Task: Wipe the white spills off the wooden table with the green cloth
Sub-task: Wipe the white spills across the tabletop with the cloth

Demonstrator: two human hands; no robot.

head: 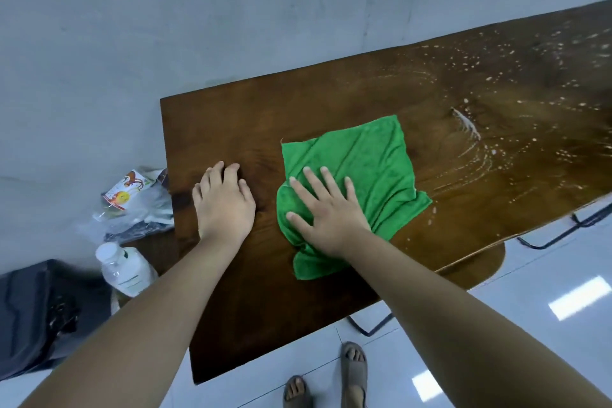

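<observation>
The table runs off the right edge, so its far right end cannot be seen. The white spills out there are blurry dots. The right hand covers the near left part of the green cloth. The left arm hides the bottom of the bottle. Its label is too small to read. The black bag is cut off at the left edge. The table hides part of the plastic bag. The bottom edge cuts both sandals
</observation>
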